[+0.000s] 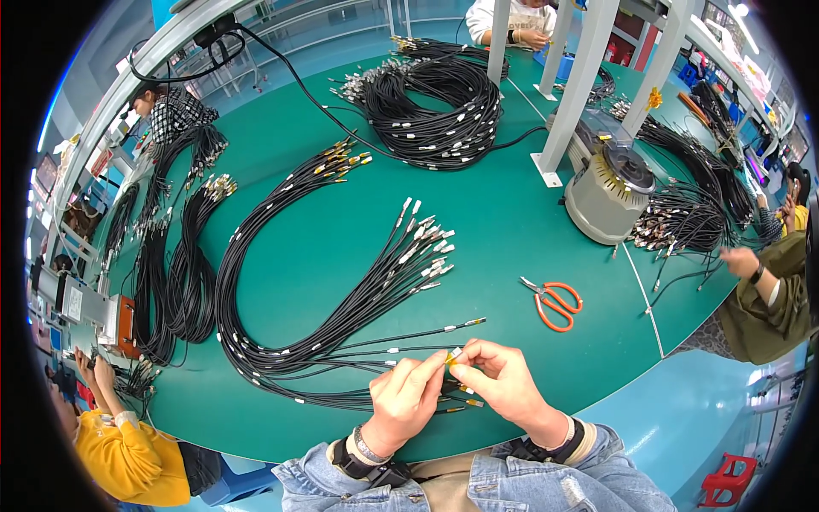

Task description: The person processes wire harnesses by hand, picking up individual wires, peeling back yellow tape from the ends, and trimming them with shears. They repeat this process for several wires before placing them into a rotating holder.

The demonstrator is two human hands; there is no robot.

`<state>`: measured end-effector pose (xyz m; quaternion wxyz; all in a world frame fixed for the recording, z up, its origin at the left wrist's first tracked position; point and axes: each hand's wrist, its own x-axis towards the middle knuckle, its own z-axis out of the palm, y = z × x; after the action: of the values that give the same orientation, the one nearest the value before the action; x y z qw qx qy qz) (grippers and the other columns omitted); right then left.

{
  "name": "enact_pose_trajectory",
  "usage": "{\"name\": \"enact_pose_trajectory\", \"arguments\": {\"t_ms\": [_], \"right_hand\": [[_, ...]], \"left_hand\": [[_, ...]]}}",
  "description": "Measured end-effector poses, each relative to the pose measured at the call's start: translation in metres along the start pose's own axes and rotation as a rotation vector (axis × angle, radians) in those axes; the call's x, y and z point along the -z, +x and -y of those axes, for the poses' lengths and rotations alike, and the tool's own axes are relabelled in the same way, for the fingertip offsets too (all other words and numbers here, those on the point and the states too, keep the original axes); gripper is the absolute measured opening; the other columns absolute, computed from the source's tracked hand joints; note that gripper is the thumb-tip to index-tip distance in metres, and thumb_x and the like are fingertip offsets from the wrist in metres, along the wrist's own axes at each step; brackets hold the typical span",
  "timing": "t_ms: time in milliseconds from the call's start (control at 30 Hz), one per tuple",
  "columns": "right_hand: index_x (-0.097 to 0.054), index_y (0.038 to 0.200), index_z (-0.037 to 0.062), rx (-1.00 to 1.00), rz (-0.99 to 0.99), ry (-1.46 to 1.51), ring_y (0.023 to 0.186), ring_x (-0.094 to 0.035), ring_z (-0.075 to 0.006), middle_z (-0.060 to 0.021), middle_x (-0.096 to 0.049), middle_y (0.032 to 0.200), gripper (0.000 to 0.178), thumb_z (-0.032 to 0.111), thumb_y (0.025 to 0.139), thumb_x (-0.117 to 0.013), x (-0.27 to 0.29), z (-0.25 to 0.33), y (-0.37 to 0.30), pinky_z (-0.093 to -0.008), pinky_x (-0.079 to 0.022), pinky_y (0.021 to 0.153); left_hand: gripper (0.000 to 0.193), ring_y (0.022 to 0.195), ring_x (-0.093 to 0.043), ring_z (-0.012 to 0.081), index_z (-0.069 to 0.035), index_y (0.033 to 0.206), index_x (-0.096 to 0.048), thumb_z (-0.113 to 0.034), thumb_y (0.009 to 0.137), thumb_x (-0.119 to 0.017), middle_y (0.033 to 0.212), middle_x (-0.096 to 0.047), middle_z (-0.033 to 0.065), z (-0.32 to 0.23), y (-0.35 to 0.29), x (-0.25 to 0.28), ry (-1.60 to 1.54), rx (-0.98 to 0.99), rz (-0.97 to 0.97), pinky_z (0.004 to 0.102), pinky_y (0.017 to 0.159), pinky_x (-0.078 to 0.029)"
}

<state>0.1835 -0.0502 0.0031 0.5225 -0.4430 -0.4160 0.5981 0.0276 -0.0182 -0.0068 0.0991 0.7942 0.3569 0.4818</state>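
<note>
Close to the table's near edge, my left hand (405,399) is closed in a pinch on the end of a thin black cable. My right hand (505,386) meets it there, thumb and forefinger pressed together on a small piece of yellow tape (452,357) around that end. Under and beside my hands lie several loose cable ends with yellow and white tips. They belong to a curved bundle of black cables (230,299) with white labels, whose white connectors (431,252) fan out ahead of my hands. Orange-handled scissors (559,305) rest to the right, blades slightly apart.
A grey round tape dispenser (607,192) stands at right beside white metal posts (570,94). A large coil of black cables (435,111) occupies the far middle; more bundles (183,282) hang at left. Other people work around the green table (512,222). A red stool (729,480) is at lower right.
</note>
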Motion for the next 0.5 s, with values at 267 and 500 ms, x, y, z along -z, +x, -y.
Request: {"name": "enact_pose_trajectory", "arguments": {"t_ms": [267,500], "right_hand": [[-0.062,0.091,-0.0016,-0.003,0.009,0.023,0.082,-0.054,-0.0077,-0.0019,-0.061,0.087,0.011,0.009,0.088,-0.062,-0.0021,-0.0024,0.0022,-0.0244,-0.044,0.074],[-0.060,0.093,-0.0019,-0.034,-0.014,0.056,0.084,-0.055,-0.0091,-0.0017,-0.056,0.092,0.009,0.005,0.088,-0.062,-0.0030,-0.0034,0.0045,-0.0243,-0.046,0.075]], "left_hand": [[0.022,0.048,-0.053,0.0117,-0.002,0.092,-0.065,0.006,0.072,-0.071,0.066,-0.058,0.0047,-0.0053,0.0017,0.0033,-0.140,0.160,-0.004,0.0238,0.042,-0.041],[0.014,0.051,-0.052,0.0106,0.000,0.085,-0.063,0.006,0.074,-0.069,0.065,-0.058,0.0062,-0.0054,0.0055,0.0027,-0.274,0.247,-0.020,0.0211,0.045,-0.040]]}}
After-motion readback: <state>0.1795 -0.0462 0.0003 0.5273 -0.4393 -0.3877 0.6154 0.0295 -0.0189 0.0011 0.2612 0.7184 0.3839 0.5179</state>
